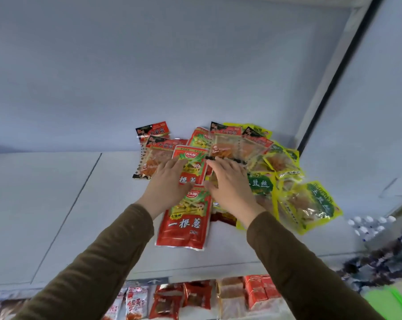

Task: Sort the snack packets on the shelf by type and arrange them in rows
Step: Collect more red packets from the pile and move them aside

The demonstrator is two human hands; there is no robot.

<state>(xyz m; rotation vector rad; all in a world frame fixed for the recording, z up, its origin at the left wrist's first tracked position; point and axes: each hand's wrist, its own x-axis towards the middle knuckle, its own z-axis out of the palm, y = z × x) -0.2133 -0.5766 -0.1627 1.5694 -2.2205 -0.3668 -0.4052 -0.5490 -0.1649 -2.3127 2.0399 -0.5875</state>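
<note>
Head view, shelf stock as I see it from here.

Item 1: white shelf (56, 204), upper tier. All loose packets sit in one heap toward its right rear corner, so the sort looks barely begun.

Item 2: red scallion-stick packets. One lies flat nearest me (186, 218), print facing up; a second (192, 166) overlaps its far end; a third shows behind.

Item 3: clear-front gluten-strip packets with red-and-black headers, two at the heap's left (153, 148) and more at the rear (227, 144), overlapping the red ones.

Item 4: yellow-green shredded-tofu packets (311, 204), fanned out along the right side, near the shelf's side wall.

Item 5: left hand (167, 183), fingers straight and together, palm down on the second red packet. I judge this a press to pin or slide that packet clear of the heap.

Item 6: right hand (230, 183), fingers flat and slightly spread, lying on the pile just right of the same packet, partly over a tofu packet. It pinches nothing that I can see.

Item 7: both forearms in brown sleeves reach up and forward, converging on the heap's middle.

Item 8: lower shelf (149, 279), packaged snacks standing along its front.
</note>
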